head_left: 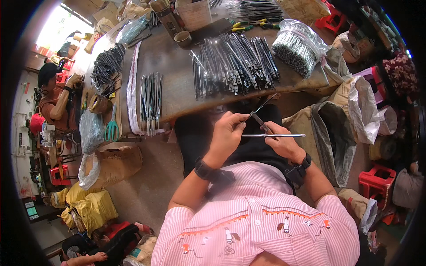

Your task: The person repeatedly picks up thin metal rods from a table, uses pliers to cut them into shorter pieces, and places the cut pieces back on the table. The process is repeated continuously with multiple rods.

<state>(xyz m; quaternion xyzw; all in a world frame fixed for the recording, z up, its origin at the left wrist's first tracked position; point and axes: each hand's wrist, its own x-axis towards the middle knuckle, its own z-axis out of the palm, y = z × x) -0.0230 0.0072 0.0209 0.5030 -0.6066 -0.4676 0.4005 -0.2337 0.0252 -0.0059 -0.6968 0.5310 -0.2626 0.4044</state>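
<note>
Above my lap, near the table edge, my left hand [223, 138] is closed, thumb and fingers pinching around a slim dark metal strip [265, 104]. That strip slants between the hands, with a wider piece near the fingertips. My right hand [285, 144] is closed as well, its thumb and fingers on the strip's lower part. A shiny, thin metal strip [294, 135] lies level across the right fingers, its far end reaching toward the left hand. On the table ahead lies a broad row of similar metal strips [237, 64]. A smaller row of strips [151, 99] is farther left.
A plastic-wrapped bundle of strips [296, 46] lies at the table's right. Pliers [243, 27], a cup [183, 39] and a flask [165, 17] are farther back. Teal scissors [112, 126] hang at left, near another person [57, 99]. Open sacks [335, 137] stand right, beside a red stool [377, 182].
</note>
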